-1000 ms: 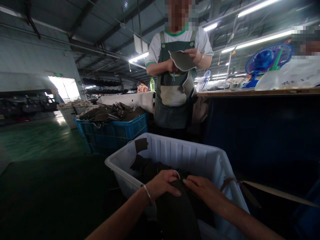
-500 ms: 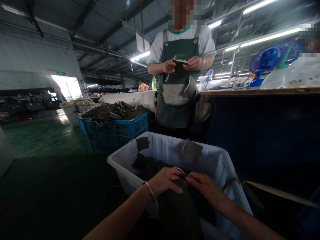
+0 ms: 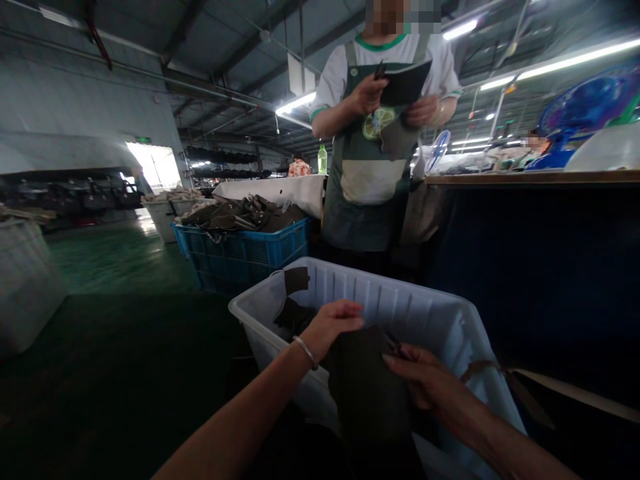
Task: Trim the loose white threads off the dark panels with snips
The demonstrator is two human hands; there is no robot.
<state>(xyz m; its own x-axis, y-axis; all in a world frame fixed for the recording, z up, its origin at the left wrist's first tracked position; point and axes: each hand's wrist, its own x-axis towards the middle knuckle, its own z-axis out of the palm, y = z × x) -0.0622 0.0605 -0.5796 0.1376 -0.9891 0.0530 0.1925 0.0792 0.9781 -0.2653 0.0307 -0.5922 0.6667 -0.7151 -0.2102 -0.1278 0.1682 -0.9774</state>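
A dark brown-grey fabric piece [image 3: 373, 393] hangs over the near rim of a white plastic tub [image 3: 435, 297]. My left hand [image 3: 333, 327], with a bangle on the wrist, hovers at the upper left of this piece, fingers stretched forward and apart from it as far as I can see. On the other side, my right hand [image 3: 425, 377] is closed around a small pointed dark tool, which looks like thread snips [image 3: 396, 345]. Its thumb is at the fabric's right edge. More dark pieces [image 3: 295, 315] lie inside the tub, partly hidden by my left arm.
Across the tub a co-worker in an apron [image 3: 367, 223] holds a dark piece [image 3: 407, 83] and a small tool. A blue crate [image 3: 245, 257] heaped with dark pieces stands behind left. At right are a table edge [image 3: 530, 177], a blue fan [image 3: 585, 113] and a strap [image 3: 575, 393].
My left hand has come off the fabric edge, and my right hand has drawn back, showing the snips. The view has shifted right. The co-worker has raised and unfolded a dark piece.
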